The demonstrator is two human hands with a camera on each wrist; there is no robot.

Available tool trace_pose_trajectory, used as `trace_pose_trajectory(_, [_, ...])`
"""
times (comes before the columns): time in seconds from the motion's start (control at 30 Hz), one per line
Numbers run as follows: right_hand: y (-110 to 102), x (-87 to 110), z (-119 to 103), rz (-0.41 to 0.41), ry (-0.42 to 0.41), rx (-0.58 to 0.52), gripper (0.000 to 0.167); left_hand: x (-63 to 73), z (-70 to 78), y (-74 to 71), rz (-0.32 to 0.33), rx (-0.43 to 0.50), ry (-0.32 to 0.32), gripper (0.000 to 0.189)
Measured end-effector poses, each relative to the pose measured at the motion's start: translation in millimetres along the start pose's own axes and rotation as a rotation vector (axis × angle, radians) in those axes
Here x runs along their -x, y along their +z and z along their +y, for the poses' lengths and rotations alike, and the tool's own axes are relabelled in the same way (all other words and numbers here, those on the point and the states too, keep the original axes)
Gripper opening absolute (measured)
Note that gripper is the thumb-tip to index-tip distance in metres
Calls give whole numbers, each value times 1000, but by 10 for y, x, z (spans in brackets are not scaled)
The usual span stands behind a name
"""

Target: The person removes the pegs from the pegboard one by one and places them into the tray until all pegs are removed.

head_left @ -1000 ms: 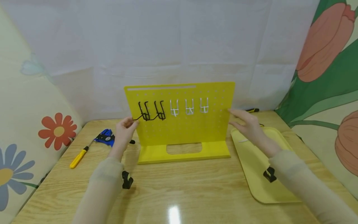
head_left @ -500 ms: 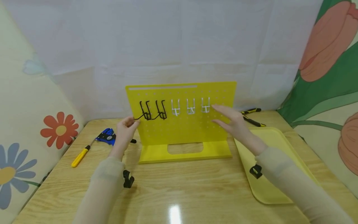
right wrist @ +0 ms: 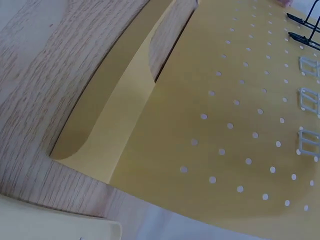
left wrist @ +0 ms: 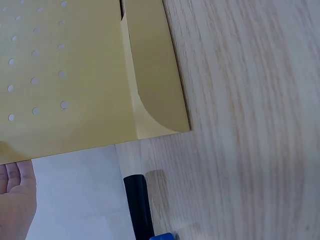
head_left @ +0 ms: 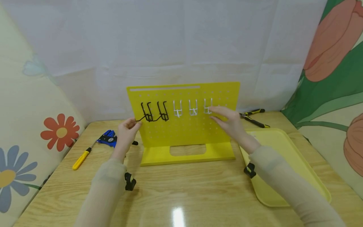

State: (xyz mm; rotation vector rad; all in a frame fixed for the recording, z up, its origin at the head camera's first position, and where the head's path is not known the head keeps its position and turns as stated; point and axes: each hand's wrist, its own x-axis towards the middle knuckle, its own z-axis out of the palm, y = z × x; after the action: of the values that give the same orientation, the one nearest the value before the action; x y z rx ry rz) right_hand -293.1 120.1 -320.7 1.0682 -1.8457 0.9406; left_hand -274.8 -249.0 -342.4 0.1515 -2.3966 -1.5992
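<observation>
A yellow pegboard (head_left: 184, 132) stands upright on its folded base, bearing two black hooks (head_left: 148, 113) on the left and three white hooks (head_left: 193, 108) to their right. My left hand (head_left: 127, 130) grips the board's left edge; in the left wrist view its fingers (left wrist: 15, 175) show at that edge. Over the board's right part, my right hand (head_left: 229, 121) has its fingertips right at the rightmost white hook (head_left: 207, 104), thumb and forefinger apart. That same hook (right wrist: 309, 142) shows at the right border of the right wrist view, where the hand is out of sight.
Left of the board lie a yellow-handled screwdriver (head_left: 81, 159) and a blue and black wire stripper (head_left: 107, 138), partly behind my left arm. A pale yellow tray (head_left: 283, 157) lies on the right under my right forearm. Black and yellow pliers (head_left: 255, 120) rest behind it.
My right hand has moved left from the board's right edge to the rightmost white hook, uncovering the pliers. My left hand has stayed at the left edge.
</observation>
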Motion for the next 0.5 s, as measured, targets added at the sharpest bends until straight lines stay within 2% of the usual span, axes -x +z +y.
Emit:
trace_pose_trajectory(0.3, [50,-58,-25,-1,13,36,22,0,0,1,13,23,2,44])
trace_pose_trajectory(0.5, [56,-61,-5,-8,60,19,20,23,31,4,11,13,-10,48])
